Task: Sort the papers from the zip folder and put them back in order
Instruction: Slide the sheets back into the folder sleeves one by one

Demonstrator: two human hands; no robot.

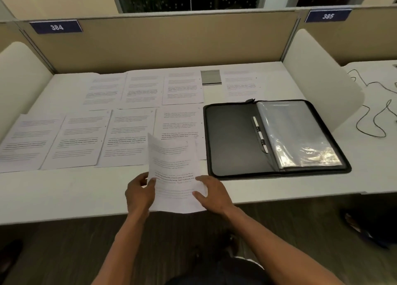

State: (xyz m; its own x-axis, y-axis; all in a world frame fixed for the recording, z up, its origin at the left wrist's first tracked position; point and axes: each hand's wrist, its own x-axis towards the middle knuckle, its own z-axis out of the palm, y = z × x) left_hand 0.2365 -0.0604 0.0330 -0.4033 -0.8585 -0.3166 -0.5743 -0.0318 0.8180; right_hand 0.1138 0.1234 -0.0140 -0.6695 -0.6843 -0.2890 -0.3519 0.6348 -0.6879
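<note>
Both hands are on one printed sheet [175,175] at the near edge of the tabletop [64,194], just left of the open zip folder [277,137]. The left hand [139,193] pinches the sheet's left edge, thumb on top, fingers curled behind. The right hand [211,193] holds the lower right side, thumb on the face of the page and fingers underneath. The top of the sheet lifts and curls up toward the rows behind.

Best play here, I'd say: keep the page flat and level between the two hands so it doesn't crease, read its heading or number, then match it against the laid-out pages before it goes down.

Left of the folder, four pages [86,138] lie side by side, edges touching or slightly overlapping. Beyond them, a farther row of three sheets [142,87], then a small grey plate [211,77], and one more page [241,83] behind the folder. The print is too blurred to read. The folder itself lies flat, black inside cover on its left, clear sleeves [298,132] on its right.
</note>
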